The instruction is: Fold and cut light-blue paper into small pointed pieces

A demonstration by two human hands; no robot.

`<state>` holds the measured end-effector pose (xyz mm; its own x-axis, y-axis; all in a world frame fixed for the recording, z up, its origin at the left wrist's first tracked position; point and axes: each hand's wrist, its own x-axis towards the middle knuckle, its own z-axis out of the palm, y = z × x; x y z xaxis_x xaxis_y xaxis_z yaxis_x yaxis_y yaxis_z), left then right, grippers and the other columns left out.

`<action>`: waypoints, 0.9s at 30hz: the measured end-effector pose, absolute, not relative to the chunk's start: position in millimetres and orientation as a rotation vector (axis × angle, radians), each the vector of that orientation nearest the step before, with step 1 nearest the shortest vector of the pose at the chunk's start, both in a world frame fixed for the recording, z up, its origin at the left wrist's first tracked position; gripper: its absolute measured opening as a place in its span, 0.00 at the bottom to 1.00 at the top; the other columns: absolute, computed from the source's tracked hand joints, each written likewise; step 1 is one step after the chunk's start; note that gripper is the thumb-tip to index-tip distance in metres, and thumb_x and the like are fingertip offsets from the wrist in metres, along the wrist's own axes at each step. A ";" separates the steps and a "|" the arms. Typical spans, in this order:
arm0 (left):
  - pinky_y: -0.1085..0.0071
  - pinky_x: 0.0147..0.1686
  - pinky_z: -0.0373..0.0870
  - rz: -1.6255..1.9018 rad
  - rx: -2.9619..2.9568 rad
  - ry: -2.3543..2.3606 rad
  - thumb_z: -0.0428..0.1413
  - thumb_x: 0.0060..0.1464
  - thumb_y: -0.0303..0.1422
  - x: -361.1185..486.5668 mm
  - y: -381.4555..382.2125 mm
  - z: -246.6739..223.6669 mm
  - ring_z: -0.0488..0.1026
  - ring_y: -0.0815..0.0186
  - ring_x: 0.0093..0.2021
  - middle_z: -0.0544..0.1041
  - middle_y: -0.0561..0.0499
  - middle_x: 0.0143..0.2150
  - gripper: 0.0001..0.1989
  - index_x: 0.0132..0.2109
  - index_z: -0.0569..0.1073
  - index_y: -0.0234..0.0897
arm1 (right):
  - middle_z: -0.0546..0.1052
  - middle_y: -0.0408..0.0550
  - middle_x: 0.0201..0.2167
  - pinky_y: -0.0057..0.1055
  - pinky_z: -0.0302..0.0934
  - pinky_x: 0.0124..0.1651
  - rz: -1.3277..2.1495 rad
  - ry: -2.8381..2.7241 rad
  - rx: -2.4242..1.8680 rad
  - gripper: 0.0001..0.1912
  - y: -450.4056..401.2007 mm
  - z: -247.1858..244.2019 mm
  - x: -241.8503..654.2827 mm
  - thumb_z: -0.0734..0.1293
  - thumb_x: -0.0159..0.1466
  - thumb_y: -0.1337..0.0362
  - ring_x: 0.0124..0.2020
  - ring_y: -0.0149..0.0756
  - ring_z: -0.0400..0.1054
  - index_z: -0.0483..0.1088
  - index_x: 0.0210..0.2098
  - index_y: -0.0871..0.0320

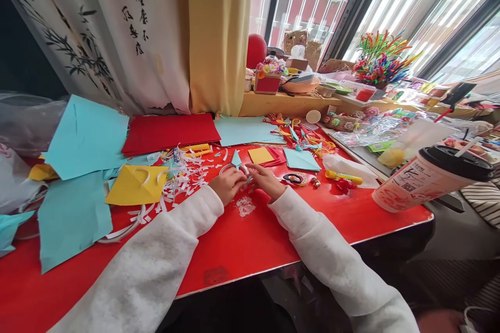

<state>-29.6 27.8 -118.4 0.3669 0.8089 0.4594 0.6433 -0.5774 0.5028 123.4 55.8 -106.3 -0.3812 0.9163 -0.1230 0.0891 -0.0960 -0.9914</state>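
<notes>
My left hand (228,186) and my right hand (267,182) meet over the middle of the red table. Between their fingertips shows a small light-blue paper piece (249,179), mostly covered by the fingers. Both hands are closed around it, with the right fingers pressed together from the other side. Just beyond the left hand stands a pointed light-blue paper piece (236,159), with part of a thin pale ring beside it. Stacks of yellow squares (261,155) and light-blue squares (301,159) lie behind the right hand. A whitish patch (246,206) marks the table below the hands.
White paper shreds (191,179) spread at left, near a yellow sheet (136,185) and large light-blue sheets (74,223). Red paper (172,132) lies at the back. A yellow tube (344,177) and a tall drink cup (425,179) stand toward the right edge.
</notes>
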 end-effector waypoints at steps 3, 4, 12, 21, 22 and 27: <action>0.70 0.34 0.67 1.138 2.403 1.225 0.49 0.52 0.28 -27.9 26.8 -118.5 0.69 0.68 0.33 0.69 0.47 0.37 0.04 0.36 0.68 0.35 | 0.71 0.43 0.25 0.27 0.65 0.27 1.601 -1.424 -1.085 0.14 57.1 -107.0 124.2 0.59 0.60 0.65 0.24 0.29 0.69 0.61 0.46 0.59; 0.70 0.34 0.67 1.163 2.414 1.214 0.49 0.52 0.27 -27.9 26.9 -118.2 0.69 0.68 0.33 0.69 0.48 0.36 0.03 0.35 0.67 0.34 | 0.72 0.43 0.26 0.27 0.66 0.29 1.614 -1.398 -1.033 0.14 57.6 -107.6 124.5 0.61 0.58 0.65 0.24 0.28 0.69 0.63 0.44 0.59; 0.67 0.39 0.67 1.320 2.582 1.304 0.52 0.53 0.34 -28.8 26.3 -114.6 0.68 0.65 0.37 0.71 0.49 0.35 0.07 0.39 0.69 0.37 | 0.75 0.46 0.36 0.33 0.63 0.45 1.579 -1.399 -0.763 0.14 56.2 -110.5 122.8 0.68 0.50 0.62 0.38 0.33 0.69 0.72 0.36 0.59; 0.71 0.32 0.66 1.530 2.510 1.330 0.51 0.53 0.28 -33.0 27.3 -109.7 0.67 0.68 0.32 0.71 0.52 0.28 0.06 0.29 0.69 0.37 | 0.73 0.48 0.44 0.36 0.59 0.50 1.424 -1.659 -0.666 0.16 49.4 -105.5 116.8 0.68 0.50 0.64 0.48 0.40 0.65 0.72 0.39 0.58; 0.71 0.33 0.66 1.521 2.495 1.339 0.51 0.53 0.28 -33.1 26.7 -108.8 0.67 0.68 0.32 0.72 0.52 0.29 0.05 0.31 0.70 0.37 | 0.72 0.49 0.44 0.35 0.60 0.49 1.383 -1.697 -0.652 0.15 48.9 -105.9 115.9 0.67 0.51 0.63 0.47 0.40 0.65 0.72 0.38 0.59; 0.72 0.34 0.66 1.422 2.455 1.443 0.52 0.53 0.31 -31.0 23.4 -108.7 0.70 0.68 0.32 0.73 0.53 0.30 0.03 0.35 0.69 0.38 | 0.75 0.51 0.40 0.36 0.64 0.42 1.217 -1.736 -0.770 0.15 49.2 -114.6 113.3 0.66 0.53 0.57 0.40 0.41 0.69 0.73 0.35 0.60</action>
<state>-31.0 23.4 -108.7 0.1900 0.6804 0.7077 0.7172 -0.5885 0.3732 113.3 49.2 -114.6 -0.4420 0.8468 0.2958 0.0107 0.3348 -0.9422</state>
